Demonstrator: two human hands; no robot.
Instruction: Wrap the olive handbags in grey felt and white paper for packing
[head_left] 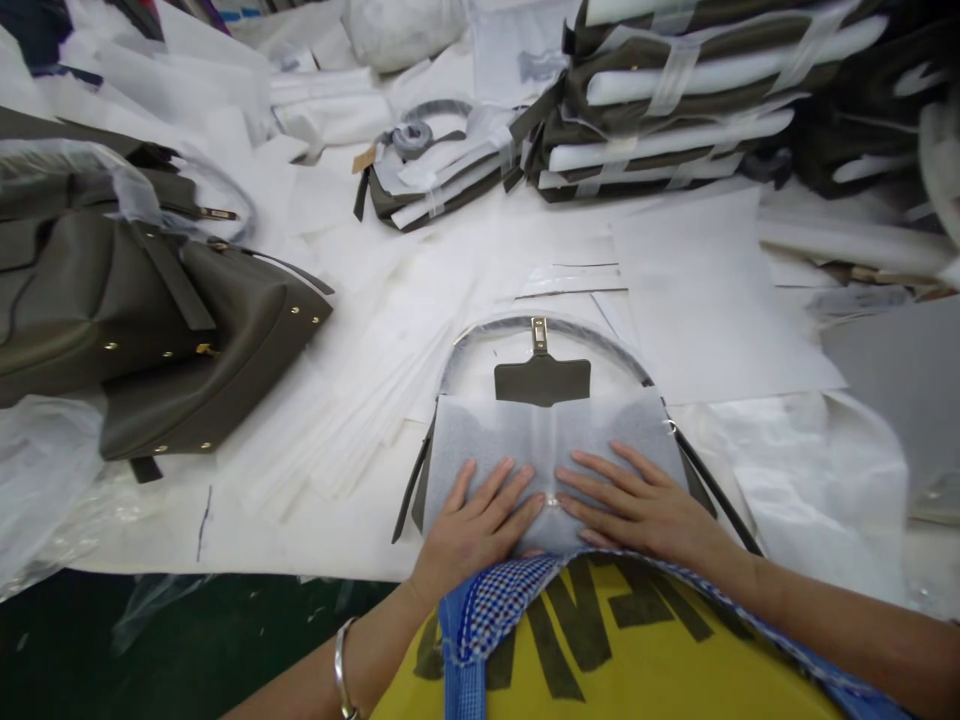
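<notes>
A handbag [543,382] lies on the table right in front of me, its wrapped handle arching away and its dark olive flap with a metal clasp pointing up. Thin whitish tissue paper [480,430] covers the bag's body. On the paper's left half my left hand [480,520] rests flat, fingers spread. My right hand [637,505] lies flat on the right half, its fingers also apart. Between the fingertips a small shiny spot shows at the middle of the sheet. Dark side straps stick out on both sides of the bag.
Larger olive bags [172,310] lie at the left. A stack of wrapped bags [675,100] stands at the back right, with a single wrapped bag [442,165] beside it. Paper sheets [720,290] and clear plastic [817,480] are at the right. The table's front edge is near me.
</notes>
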